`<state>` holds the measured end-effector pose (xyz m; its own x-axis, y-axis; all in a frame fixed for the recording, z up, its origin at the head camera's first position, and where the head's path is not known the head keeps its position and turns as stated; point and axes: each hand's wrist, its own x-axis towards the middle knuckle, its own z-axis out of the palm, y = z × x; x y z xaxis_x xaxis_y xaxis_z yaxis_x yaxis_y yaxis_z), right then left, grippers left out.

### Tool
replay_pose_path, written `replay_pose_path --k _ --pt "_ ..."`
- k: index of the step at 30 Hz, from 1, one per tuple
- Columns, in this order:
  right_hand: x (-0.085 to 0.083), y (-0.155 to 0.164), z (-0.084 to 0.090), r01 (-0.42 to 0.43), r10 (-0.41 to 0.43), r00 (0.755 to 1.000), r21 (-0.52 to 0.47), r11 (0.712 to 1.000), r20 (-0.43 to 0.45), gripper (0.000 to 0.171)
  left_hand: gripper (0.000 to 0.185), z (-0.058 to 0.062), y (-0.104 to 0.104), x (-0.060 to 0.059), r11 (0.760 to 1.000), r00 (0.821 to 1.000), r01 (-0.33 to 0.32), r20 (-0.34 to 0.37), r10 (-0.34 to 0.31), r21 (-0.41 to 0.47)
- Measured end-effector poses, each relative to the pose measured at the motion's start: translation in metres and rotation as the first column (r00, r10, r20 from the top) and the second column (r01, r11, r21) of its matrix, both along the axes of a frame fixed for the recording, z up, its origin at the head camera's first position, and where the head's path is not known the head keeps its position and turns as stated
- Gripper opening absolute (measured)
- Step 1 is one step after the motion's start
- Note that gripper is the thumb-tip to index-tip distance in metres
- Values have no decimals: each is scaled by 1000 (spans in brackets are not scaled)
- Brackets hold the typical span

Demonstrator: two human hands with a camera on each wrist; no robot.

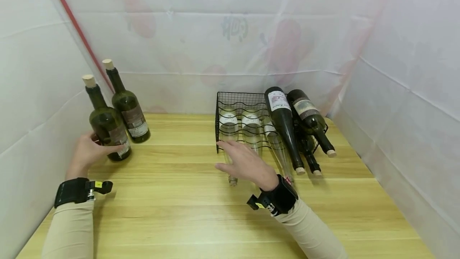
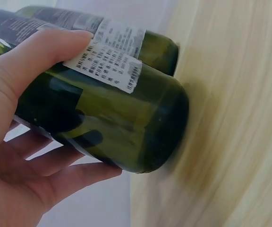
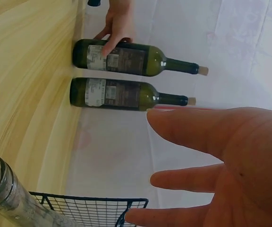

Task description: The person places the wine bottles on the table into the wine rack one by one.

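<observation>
Left hand (image 1: 87,152) grasps a dark green corked bottle (image 1: 107,124) with a white label; right hand (image 1: 247,162) hovers released.

light: bright, even, diffuse | shadows: soft | blur: left-wrist view | distortion: wide-angle edges

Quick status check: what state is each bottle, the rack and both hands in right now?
Near green wine bottle: upright, corked, gripped by left hand.
Far green wine bottle: upright, corked, free.
Wire rack: on the table, holding bottles.
Clear bottles: lying in rack.
Dark bottles: lying on rack, corked.
Right hand: open, fingers spread, holding nothing.
</observation>
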<state>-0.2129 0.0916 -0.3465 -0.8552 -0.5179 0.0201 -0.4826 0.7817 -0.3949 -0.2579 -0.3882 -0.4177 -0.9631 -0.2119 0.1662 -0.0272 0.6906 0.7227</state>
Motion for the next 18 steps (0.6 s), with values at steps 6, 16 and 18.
replay_pose_path --k 6,16,18 --pt "-3 3 -1 -6 6 1000 -2 1000 2 72 92 6 14 1 996 996 93 6 -93 -3" --pt "-8 14 4 -63 64 998 -50 997 17 62 89 8 39 -2 972 974 213 -62 -220 -102" --pt "-8 17 5 -81 83 996 -54 995 34 62 85 9 46 -2 959 963 242 -86 -256 -151"
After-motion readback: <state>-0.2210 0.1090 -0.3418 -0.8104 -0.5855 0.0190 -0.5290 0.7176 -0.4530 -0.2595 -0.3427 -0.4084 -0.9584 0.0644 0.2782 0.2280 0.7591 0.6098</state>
